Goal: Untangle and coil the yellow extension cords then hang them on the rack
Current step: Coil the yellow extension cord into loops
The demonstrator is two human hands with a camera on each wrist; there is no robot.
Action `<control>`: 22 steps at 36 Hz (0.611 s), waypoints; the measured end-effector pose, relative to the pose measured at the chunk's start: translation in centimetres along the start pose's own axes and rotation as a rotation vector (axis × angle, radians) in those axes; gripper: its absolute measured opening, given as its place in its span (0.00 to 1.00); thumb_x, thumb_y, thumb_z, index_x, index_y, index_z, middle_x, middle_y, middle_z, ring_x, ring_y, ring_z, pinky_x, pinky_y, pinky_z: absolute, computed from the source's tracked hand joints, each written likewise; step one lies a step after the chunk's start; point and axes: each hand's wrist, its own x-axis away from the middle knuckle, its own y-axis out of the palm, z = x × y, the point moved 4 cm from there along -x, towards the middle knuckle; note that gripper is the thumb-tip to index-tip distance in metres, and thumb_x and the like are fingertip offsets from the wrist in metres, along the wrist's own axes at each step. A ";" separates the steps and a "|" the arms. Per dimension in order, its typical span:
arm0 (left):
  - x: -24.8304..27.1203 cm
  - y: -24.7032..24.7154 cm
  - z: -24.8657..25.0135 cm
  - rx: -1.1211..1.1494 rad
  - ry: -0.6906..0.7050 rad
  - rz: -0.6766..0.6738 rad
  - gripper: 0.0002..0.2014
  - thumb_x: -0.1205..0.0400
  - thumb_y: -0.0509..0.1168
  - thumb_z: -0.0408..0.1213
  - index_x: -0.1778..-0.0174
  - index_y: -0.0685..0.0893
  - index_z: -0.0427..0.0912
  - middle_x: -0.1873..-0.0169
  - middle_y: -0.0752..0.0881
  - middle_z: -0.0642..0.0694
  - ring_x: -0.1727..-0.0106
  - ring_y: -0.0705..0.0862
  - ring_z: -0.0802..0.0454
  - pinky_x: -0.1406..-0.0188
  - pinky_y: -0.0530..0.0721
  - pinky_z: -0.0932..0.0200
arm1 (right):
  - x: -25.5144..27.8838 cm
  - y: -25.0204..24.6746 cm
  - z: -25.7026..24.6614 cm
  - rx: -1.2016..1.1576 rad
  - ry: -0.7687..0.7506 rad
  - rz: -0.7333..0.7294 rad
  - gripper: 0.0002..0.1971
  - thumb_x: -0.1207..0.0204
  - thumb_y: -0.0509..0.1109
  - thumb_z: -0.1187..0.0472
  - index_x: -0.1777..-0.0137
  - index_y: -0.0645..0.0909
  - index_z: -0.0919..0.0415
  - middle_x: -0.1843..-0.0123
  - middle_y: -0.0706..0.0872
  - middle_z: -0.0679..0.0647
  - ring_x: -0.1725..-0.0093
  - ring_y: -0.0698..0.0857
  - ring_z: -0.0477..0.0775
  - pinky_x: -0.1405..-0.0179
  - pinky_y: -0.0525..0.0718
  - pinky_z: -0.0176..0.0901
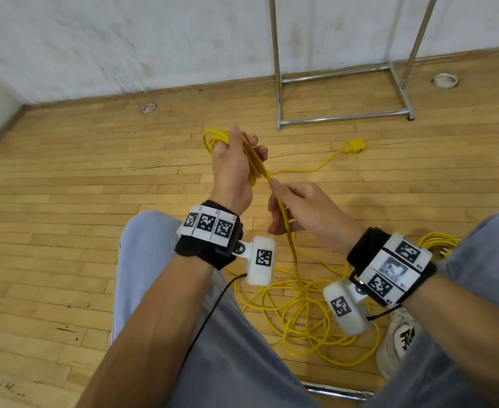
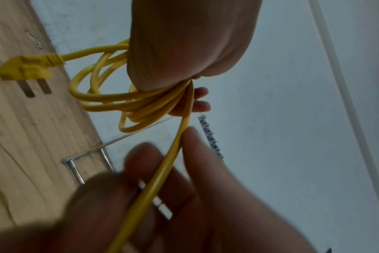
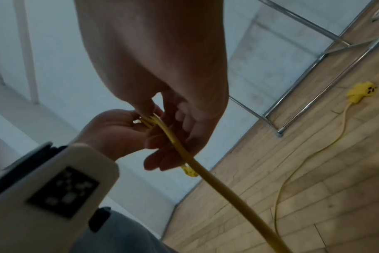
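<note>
Yellow extension cord sprawls in loose, tangled loops on the pale wooden plank floor between the person's knees in grey trousers. One strand rises from that tangle, running up and away from the person through both hands. Beyond the hands another strand trails right across the floor, its long axis pointing toward the chrome tube rack by the white wall, and ends in a yellow socket block lying just short of the rack's base. A second bunch of yellow cord lies beside the right knee.

In the left hand, fingers are curled round a small coil of several turns, held up above the floor; the yellow two-pronged plug sticks out from it. Just below, the right hand pinches the single rising strand between thumb and forefinger, the other fingers loosely bent beneath it.
</note>
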 end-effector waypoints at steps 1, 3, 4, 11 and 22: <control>-0.3 -0.2 0.3 0.000 0.023 0.017 0.16 0.06 0.53 0.42 0.57 0.75 0.41 0.69 0.82 0.47 0.71 0.83 0.51 0.67 0.85 0.56 | 0.0 0.1 0.2 0.008 0.028 -0.016 0.25 0.10 0.61 0.44 0.55 0.83 0.66 0.65 0.86 0.61 0.65 0.90 0.57 0.56 0.93 0.51; -0.8 -0.4 1.0 0.004 0.068 0.043 0.15 0.06 0.53 0.42 0.55 0.77 0.40 0.67 0.85 0.46 0.70 0.86 0.50 0.66 0.86 0.55 | -0.1 0.3 0.8 0.039 0.091 -0.035 0.28 0.11 0.59 0.40 0.56 0.84 0.65 0.64 0.88 0.61 0.64 0.90 0.56 0.51 0.93 0.51; -1.0 -0.6 1.3 0.011 0.086 0.052 0.15 0.06 0.53 0.42 0.54 0.77 0.39 0.67 0.86 0.46 0.70 0.87 0.50 0.66 0.86 0.55 | -0.1 0.4 1.3 0.065 0.126 -0.047 0.30 0.11 0.58 0.38 0.56 0.84 0.64 0.63 0.89 0.62 0.62 0.91 0.58 0.47 0.92 0.53; -2.2 -2.0 3.1 0.171 0.050 0.044 0.15 0.06 0.52 0.44 0.55 0.74 0.42 0.73 0.76 0.50 0.77 0.75 0.55 0.72 0.77 0.59 | 0.1 1.0 4.1 0.339 0.266 -0.186 0.41 0.17 0.47 0.25 0.60 0.84 0.61 0.60 0.93 0.63 0.58 0.90 0.55 0.37 0.86 0.56; -3.1 -4.5 3.9 0.329 -0.067 -0.086 0.16 0.06 0.53 0.45 0.59 0.73 0.45 0.77 0.66 0.55 0.81 0.61 0.59 0.82 0.63 0.64 | -0.8 -1.0 7.4 0.428 0.438 -0.138 0.38 0.31 0.58 0.15 0.71 0.70 0.54 0.75 0.71 0.52 0.77 0.71 0.52 0.71 0.75 0.42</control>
